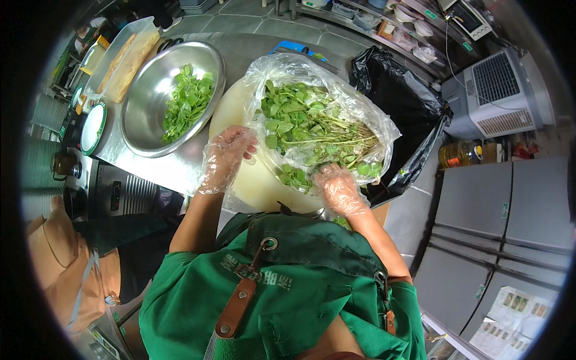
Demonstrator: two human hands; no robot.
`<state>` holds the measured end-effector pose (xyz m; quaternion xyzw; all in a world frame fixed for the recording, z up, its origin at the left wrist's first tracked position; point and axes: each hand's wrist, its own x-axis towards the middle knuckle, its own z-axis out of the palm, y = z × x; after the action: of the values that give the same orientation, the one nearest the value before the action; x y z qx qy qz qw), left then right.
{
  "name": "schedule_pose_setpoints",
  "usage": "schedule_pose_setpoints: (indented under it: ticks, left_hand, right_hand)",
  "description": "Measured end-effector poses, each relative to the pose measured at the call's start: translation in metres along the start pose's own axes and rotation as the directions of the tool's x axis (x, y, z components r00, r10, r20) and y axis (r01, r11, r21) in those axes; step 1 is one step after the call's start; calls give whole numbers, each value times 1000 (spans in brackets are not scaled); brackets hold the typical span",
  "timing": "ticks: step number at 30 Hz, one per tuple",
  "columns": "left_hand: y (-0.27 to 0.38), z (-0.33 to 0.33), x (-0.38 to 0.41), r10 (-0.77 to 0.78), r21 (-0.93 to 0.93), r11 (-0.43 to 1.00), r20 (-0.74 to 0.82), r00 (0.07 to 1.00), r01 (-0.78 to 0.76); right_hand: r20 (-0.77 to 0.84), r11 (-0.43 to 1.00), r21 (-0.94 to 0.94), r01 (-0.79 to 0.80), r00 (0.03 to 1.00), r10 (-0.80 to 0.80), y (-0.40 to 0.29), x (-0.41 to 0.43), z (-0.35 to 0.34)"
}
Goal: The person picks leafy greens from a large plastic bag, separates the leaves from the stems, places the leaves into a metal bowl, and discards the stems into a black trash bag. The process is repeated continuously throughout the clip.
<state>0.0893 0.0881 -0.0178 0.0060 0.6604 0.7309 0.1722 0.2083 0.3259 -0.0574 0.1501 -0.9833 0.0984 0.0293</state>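
Observation:
A clear plastic bag [369,108] lies wide on a round pale cutting board [252,191], with leafy green stems [310,121] spread inside. My right hand [337,186], in a clear plastic glove, touches the greens at the bag's near edge; its fingertips are partly hidden, so its hold is unclear. My left hand [229,153], gloved likewise, is over the board's left part with fingers curled; whether something thin is between them cannot be told. Beyond it stands a steel bowl [139,112] holding picked green leaves [186,103].
A black bin bag [405,117] hangs open right of the board. Left of the bowl are a plastic tub [130,58] and a green-rimmed plate [93,128]. Another person in an orange top [76,279] stands at the left. A blue object [292,46] lies behind the bag.

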Motion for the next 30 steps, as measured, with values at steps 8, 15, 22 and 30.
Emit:
schedule_pose_setpoints:
  ticks: [8,15,22,30]
  left_hand:
    - [-7,-6,0,13,44,999,-9,1000,-13]
    - [-8,0,2,43,147,988,4,999,-43]
    - [-14,0,3,41,135,990,10,999,-42]
    - [-14,0,4,42,191,980,37,998,-48]
  right_hand:
    - [-263,858,512,38,958,115,32,-3,-36]
    - [-320,635,772,-31,844,431,50,-13,-69]
    - [-175,90,984,156,712,680,56,-21,-69]
    - [-175,-113,933,342,704,688,68,-29,-67]
